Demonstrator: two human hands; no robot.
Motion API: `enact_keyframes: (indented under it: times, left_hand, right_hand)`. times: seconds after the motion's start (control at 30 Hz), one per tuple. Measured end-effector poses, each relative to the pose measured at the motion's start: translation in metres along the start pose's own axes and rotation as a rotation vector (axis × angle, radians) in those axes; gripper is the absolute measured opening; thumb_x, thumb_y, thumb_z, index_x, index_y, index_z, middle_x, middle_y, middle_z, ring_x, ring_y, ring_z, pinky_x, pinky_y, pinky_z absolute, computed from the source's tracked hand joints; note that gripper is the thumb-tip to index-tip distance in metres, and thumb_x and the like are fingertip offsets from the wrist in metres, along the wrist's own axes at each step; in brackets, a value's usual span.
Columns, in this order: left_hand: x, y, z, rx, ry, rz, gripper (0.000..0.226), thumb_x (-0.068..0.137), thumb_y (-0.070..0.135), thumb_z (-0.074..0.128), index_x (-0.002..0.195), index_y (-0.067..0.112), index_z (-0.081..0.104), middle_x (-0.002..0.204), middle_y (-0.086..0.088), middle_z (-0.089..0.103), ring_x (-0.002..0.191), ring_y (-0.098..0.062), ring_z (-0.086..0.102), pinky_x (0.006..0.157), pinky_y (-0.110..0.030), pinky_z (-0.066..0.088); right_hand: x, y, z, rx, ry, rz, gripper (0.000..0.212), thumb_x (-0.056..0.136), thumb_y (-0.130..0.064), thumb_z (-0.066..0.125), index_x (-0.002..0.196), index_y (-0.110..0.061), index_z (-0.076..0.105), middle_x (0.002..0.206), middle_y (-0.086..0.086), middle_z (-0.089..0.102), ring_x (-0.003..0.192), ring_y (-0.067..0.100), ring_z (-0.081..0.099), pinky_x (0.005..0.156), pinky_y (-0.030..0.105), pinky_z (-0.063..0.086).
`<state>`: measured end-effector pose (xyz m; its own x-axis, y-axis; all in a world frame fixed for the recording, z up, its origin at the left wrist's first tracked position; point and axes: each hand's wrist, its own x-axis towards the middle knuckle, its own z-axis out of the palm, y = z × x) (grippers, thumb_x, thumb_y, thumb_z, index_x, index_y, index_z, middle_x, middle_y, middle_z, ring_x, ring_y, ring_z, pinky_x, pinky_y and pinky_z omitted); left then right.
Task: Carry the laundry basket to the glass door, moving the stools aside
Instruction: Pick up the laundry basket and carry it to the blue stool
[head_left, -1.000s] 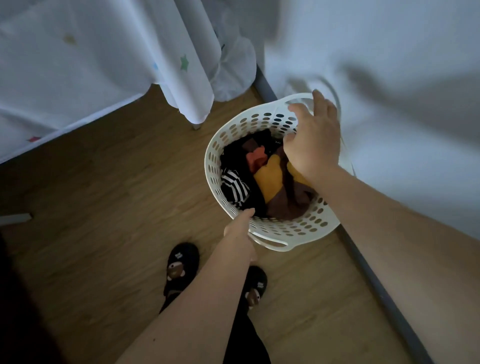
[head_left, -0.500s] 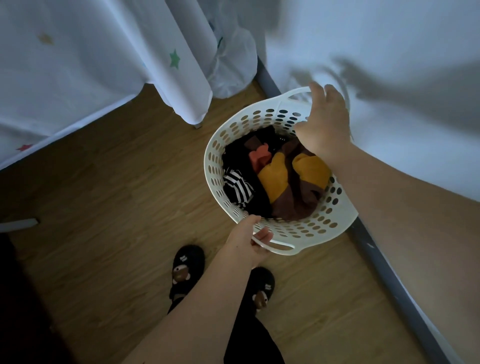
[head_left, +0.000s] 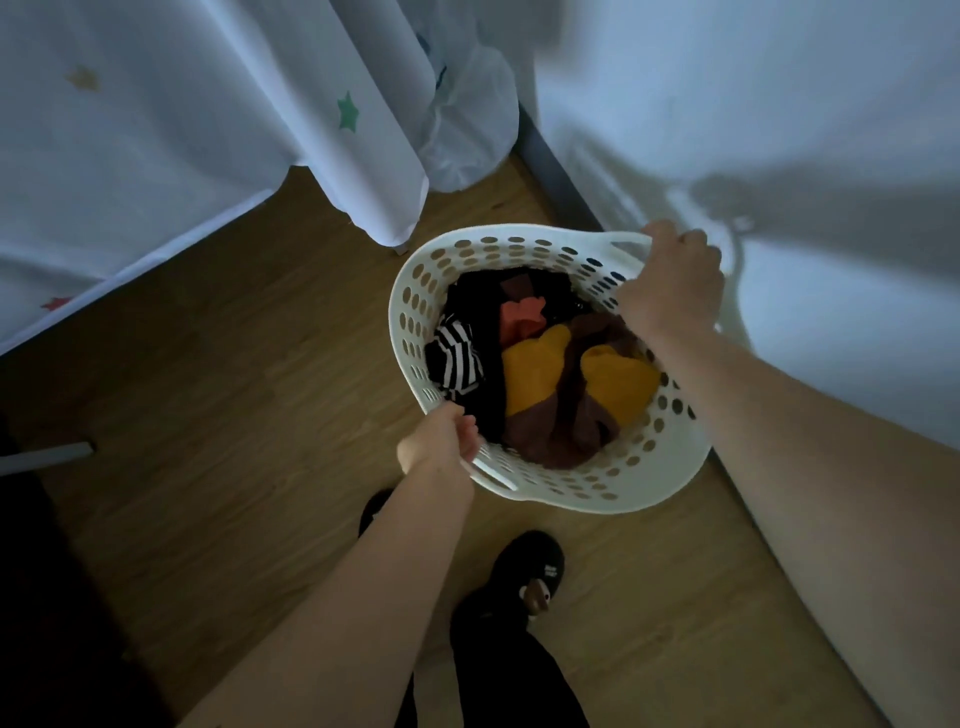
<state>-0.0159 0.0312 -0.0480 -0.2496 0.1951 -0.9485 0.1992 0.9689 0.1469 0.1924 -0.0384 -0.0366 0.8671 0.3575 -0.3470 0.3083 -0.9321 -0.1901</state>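
A round white laundry basket (head_left: 519, 249) with oval holes sits low over the wooden floor by the wall, right of centre. It holds clothes (head_left: 530, 374): yellow, brown, orange-red, black and a black-and-white striped piece. My left hand (head_left: 441, 439) is closed around the near handle slot. On the far handle, close to the wall, my right hand (head_left: 667, 280) is closed too. Whether the basket touches the floor I cannot tell. No stool or glass door is in view.
A white curtain with coloured stars (head_left: 182, 119) hangs at the upper left, its hem just above the floor. A white wall (head_left: 753, 104) with a grey skirting board (head_left: 550, 156) runs along the right. My black slippers (head_left: 530, 571) stand below the basket. A grey bar end (head_left: 47, 457) lies at the left edge.
My right hand moved from over the clothes to the far handle and closed on it. My left hand closed on the near handle. The basket shifted slightly towards me.
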Motion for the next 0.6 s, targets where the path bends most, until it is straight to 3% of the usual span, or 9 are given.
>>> enact_keyframes:
  times: [0.07,0.17,0.37,0.47,0.6]
  left_hand:
    - [0.005,-0.002,-0.012,0.028,0.068,0.089,0.010,0.079,0.001,0.063,0.071,0.001,0.059,0.067,-0.009,0.065,0.055,-0.015,0.060,0.060,-0.025,0.053]
    - [0.008,-0.004,-0.024,0.121,0.027,0.138,0.005,0.082,0.005,0.061,0.078,0.005,0.059,0.071,-0.007,0.065,0.061,-0.014,0.061,0.066,-0.029,0.052]
    - [-0.008,0.022,-0.027,0.255,-0.006,0.216,0.013,0.084,0.008,0.062,0.072,0.006,0.058,0.064,-0.004,0.055,0.053,-0.011,0.049,0.057,-0.022,0.044]
    - [-0.023,0.040,-0.033,0.380,-0.040,0.321,0.016,0.085,0.011,0.062,0.069,0.008,0.057,0.064,-0.004,0.055,0.054,-0.011,0.049,0.059,-0.023,0.043]
    - [-0.057,0.051,-0.033,0.527,-0.102,0.415,0.013,0.084,0.017,0.063,0.075,0.009,0.058,0.069,-0.003,0.056,0.055,-0.011,0.050,0.059,-0.023,0.042]
  right_hand:
    - [-0.015,0.005,0.008,0.051,0.004,0.055,0.053,0.081,-0.004,0.061,0.131,-0.014,0.046,0.127,0.018,0.049,0.120,0.036,0.043,0.097,0.045,0.043]
    - [-0.040,0.007,0.019,0.118,0.007,0.134,0.049,0.081,0.002,0.057,0.126,-0.016,0.050,0.124,0.014,0.054,0.118,0.034,0.046,0.094,0.045,0.046]
    - [-0.072,0.015,0.018,0.284,-0.011,0.318,0.042,0.084,-0.004,0.061,0.124,-0.016,0.055,0.120,0.011,0.062,0.105,0.028,0.058,0.081,0.040,0.055]
    - [-0.097,0.030,0.004,0.328,-0.006,0.404,0.035,0.087,-0.008,0.058,0.121,-0.017,0.055,0.117,0.009,0.063,0.097,0.026,0.060,0.066,0.029,0.047]
    - [-0.145,0.050,-0.018,0.471,-0.061,0.523,0.019,0.090,-0.017,0.053,0.109,-0.017,0.058,0.099,0.007,0.065,0.067,0.014,0.055,0.046,0.022,0.030]
